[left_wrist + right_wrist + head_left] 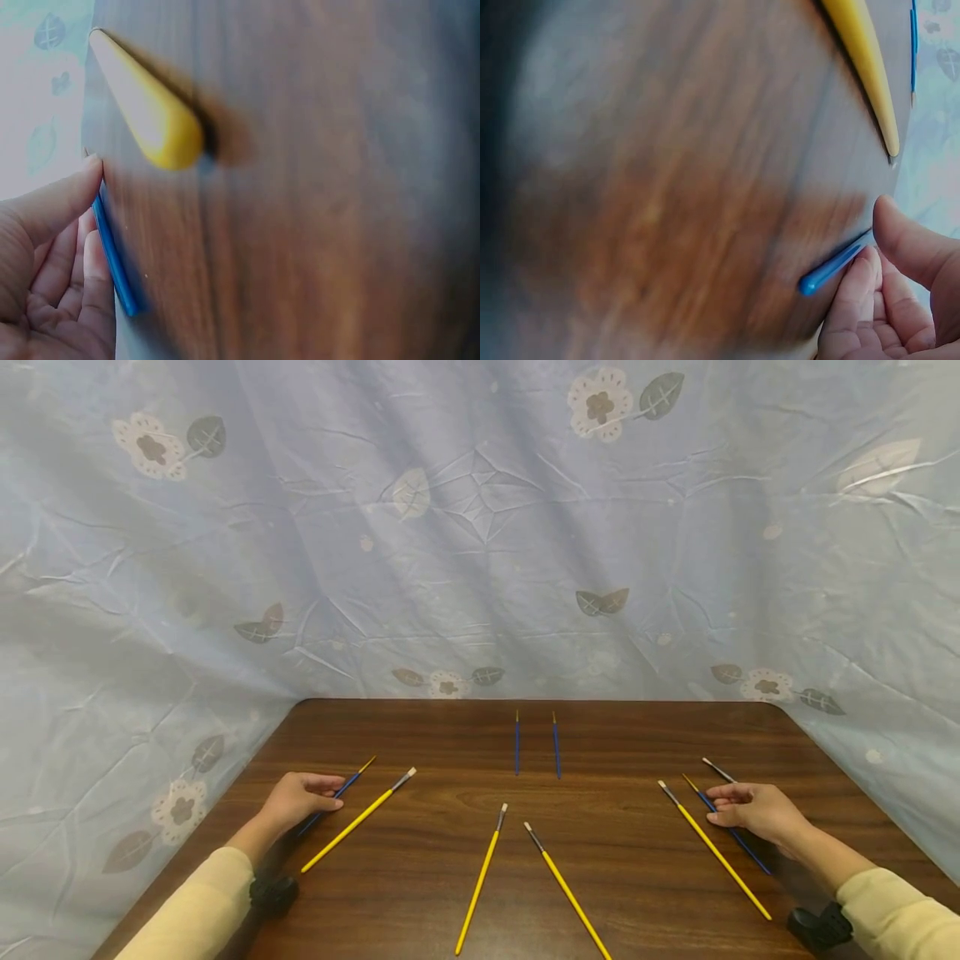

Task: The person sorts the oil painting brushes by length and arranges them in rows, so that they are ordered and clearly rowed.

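Note:
On the left of the table, my left hand (pixel 306 799) pinches a slim blue paintbrush (pixel 352 781) between thumb and fingers, its tan tip pointing away to the right. The left wrist view shows the blue handle (pixel 115 262) passing between them. Just right of it lies a yellow paintbrush (pixel 348 832). Across the table, my right hand (pixel 761 810) pinches another blue paintbrush (pixel 750 852) near its middle, the handle end (pixel 821 276) showing in the right wrist view. A yellow paintbrush (pixel 723 862) lies beside it; a pale-tipped brush (pixel 718 769) is partly hidden behind that hand.
Two yellow paintbrushes (pixel 481 891) lie at the front middle of the brown wooden table (pixel 420 893), tips close together. Two blue paintbrushes (pixel 517 747) lie side by side near the back edge. A floral grey-blue curtain (pixel 480 568) hangs around the table.

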The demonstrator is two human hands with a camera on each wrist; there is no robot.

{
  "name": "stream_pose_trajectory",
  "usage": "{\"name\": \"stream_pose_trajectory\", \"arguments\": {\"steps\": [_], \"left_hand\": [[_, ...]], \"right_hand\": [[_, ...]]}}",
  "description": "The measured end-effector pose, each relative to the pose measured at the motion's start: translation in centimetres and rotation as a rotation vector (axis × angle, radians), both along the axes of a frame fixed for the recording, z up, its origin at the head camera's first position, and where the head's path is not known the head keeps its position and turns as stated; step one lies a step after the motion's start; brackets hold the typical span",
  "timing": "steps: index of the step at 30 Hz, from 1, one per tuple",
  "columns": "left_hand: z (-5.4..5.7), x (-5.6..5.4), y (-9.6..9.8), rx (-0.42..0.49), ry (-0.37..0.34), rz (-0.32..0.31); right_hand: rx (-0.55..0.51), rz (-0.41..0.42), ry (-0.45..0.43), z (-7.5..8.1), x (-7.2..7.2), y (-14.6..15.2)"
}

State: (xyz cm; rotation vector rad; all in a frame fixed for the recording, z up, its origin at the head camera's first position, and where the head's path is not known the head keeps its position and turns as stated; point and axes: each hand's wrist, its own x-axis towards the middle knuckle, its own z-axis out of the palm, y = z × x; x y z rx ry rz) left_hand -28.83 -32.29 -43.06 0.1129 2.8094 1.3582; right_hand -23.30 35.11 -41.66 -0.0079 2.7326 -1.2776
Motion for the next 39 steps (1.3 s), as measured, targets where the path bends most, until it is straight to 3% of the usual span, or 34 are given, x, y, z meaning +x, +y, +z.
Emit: {"name": "stream_pose_trajectory", "arguments": {"steps": [8,28,36,39], "left_hand": [[-0.15,-0.10,0.08,-0.020,0.025,0.034],[-0.03,-0.28,0.08,-0.108,0.075,0.045],[0.35,-0.31,0.15,-0.132,0.078,0.031],[0.65,-0.58,0.27,-0.083,0.070,0.020]], "right_hand": [[0.005,-0.016,0.007,-0.08,-0.09,-0.09],[-0.003,-0.030,0.052,-0.30,-0.14,-0.14],[-0.109,-0.047,-0.028,0.01,-0.42,0.00],[-0.135,-0.050,-0.046,0.29,-0.61,0.18]]}}
